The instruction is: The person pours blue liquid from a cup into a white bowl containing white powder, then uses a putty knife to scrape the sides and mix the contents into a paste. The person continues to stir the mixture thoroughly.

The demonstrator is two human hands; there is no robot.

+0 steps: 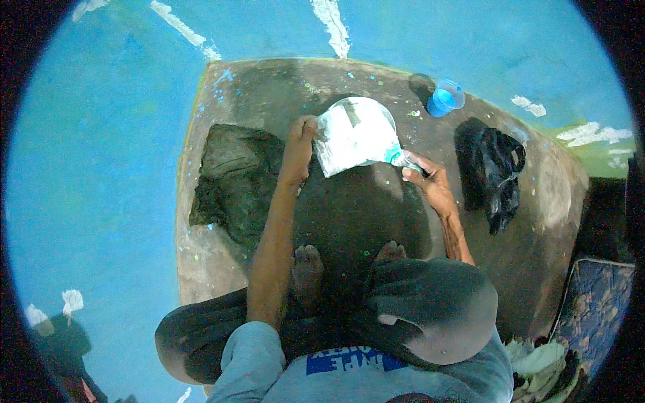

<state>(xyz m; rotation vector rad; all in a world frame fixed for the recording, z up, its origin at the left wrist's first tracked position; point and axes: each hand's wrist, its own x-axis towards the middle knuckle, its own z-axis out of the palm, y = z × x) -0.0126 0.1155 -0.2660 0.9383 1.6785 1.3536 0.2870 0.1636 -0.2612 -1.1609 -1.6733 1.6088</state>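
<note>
Between my hands is a flat white-coated board (341,138) with a square lower corner. A rounded pale rim shows behind its upper right side; I cannot tell whether it belongs to a separate tub. My left hand (299,151) is closed on the board's left edge. Gripped in my right hand (433,185) is a slim scraper-like tool (410,163), smeared white. Its teal end (392,156) meets the lower right of the white piece, and its exact shape is partly hidden by my fingers.
A dark crumpled cloth (238,178) lies on the floor to the left. On the right are a black plastic bag (498,174) and a blue translucent cup (445,99). Blue walls with white patches (332,27) surround the speckled floor. A patterned mattress-like pad (598,312) stands lower right.
</note>
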